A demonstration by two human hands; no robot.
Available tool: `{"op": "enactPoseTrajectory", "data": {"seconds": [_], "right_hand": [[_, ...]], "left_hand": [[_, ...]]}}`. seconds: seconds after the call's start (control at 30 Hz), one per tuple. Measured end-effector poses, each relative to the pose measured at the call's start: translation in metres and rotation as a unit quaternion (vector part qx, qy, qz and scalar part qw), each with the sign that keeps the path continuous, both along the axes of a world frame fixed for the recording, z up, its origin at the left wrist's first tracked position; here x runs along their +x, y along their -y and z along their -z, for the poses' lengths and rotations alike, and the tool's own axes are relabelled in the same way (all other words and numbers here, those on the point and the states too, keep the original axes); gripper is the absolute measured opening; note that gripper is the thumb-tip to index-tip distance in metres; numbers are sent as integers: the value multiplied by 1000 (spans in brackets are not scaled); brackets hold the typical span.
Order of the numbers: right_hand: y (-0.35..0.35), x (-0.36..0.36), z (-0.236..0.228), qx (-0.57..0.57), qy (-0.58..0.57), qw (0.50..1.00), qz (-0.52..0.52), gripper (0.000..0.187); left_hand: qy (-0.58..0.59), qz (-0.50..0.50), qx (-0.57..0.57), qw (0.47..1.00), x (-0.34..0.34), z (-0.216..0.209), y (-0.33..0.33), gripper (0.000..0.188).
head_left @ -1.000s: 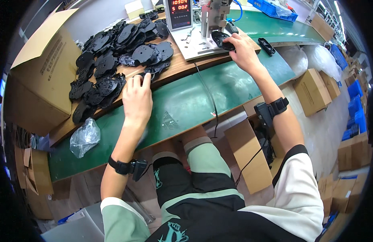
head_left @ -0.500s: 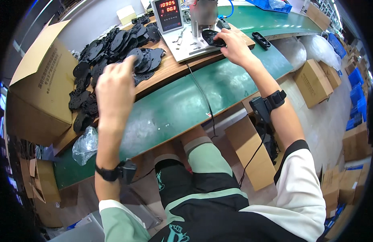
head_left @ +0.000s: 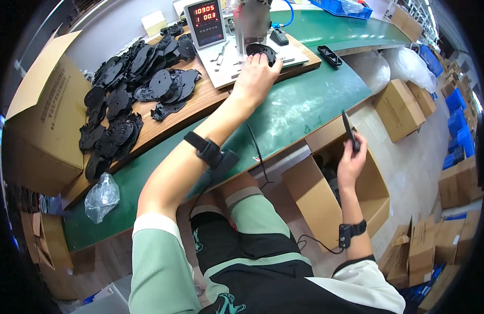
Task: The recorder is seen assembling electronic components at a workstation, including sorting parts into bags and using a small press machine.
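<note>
My left hand (head_left: pixel 255 76) reaches to the bench press (head_left: pixel 253 23) with its fingers closed on the edge of a black plastic housing part (head_left: pixel 262 49). That part lies on the white base plate (head_left: pixel 221 73) under the metal press head. Off to the right, my right hand (head_left: pixel 352 165) pinches another flat black plastic part (head_left: pixel 349 130), seen edge-on. It is held above an open cardboard carton (head_left: pixel 314 196) on the floor, in which dark parts partly show. A heap of similar black parts (head_left: pixel 166 86) covers the wooden board left of the press.
A control box (head_left: pixel 205 23) with red digits stands beside the press. On the green bench (head_left: pixel 325 86) lie a black tray-like piece (head_left: pixel 330 56) and a clear plastic bag (head_left: pixel 102 198). A tall carton (head_left: pixel 43 120) borders the heap. A black cable (head_left: pixel 255 141) hangs over the front edge.
My right hand has left the press and moved down right over the floor carton, holding a black part. My left hand has moved from the heap to the press, bringing a part onto its base.
</note>
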State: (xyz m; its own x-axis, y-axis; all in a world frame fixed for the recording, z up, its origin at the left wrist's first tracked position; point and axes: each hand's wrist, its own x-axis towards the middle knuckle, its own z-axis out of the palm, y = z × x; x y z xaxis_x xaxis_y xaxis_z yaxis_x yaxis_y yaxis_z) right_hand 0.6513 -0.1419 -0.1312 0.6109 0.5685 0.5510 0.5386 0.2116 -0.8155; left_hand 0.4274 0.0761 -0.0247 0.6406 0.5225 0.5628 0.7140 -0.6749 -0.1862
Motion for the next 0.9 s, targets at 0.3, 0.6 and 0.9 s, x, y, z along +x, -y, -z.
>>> {"op": "enactPoseTrajectory", "data": {"seconds": [0.3,0.6,0.9], "right_hand": [[92,81,203,-295,50,950,88,20],[107,112,279,-420,41,904,74,24],[103,129,295,-454,-16,888,71,31]], "left_hand": [[5,11,40,999,10,2,-7,38],[27,25,4,999,17,-3,-3,36],[19,45,-79,996,17,-9,-12,44]]}}
